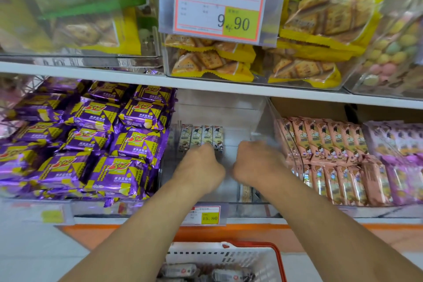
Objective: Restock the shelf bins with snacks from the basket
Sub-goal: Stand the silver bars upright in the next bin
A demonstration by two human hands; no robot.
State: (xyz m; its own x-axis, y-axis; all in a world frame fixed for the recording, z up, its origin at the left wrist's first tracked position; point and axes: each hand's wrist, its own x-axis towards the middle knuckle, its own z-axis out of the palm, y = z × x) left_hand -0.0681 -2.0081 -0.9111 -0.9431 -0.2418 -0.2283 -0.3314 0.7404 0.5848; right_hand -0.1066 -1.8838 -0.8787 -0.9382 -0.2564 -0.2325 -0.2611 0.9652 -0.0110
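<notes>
At the left of the frame, purple snack packs (91, 142) fill one bin. In the middle, the clear bin (258, 121) holds a short row of white snack bars (201, 136) standing upright at its left side. The left hand (201, 167) reaches into it, fingers curled against those bars (whether it grips one I cannot tell). The right hand (256, 165), blurred, is beside it, its hold unclear. Pink bars (325, 142) stand at right. The basket (229, 256) sits at bottom centre, packets inside.
</notes>
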